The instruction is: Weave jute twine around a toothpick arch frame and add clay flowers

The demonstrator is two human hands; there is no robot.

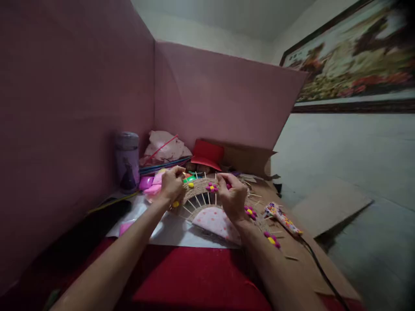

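Observation:
A half-round, fan-shaped piece [197, 188] of woven twine on thin wooden sticks lies before me. Its centre is a pale half-disc [212, 220] with pink dots. Magenta-and-yellow flowers [212, 187] and yellow dabs [191, 185] sit along the twine band. At the band's upper left is my left hand [171, 186], fingertips pinched together by the stick ends. My right hand [232, 195] is closed in a pinch over the upper right of the band, with a magenta bit beside its fingers. What either pinch holds is too small or hidden to tell.
Pink and purple packets [151, 185] lie left, near a lilac tumbler [127, 162]. A red cap [207, 154] stands behind. On cardboard [308, 259] at right lie loose sticks [291, 258] and a colourful patterned tool [283, 219] with a black cord. Pink panels [220, 95] enclose the back and left.

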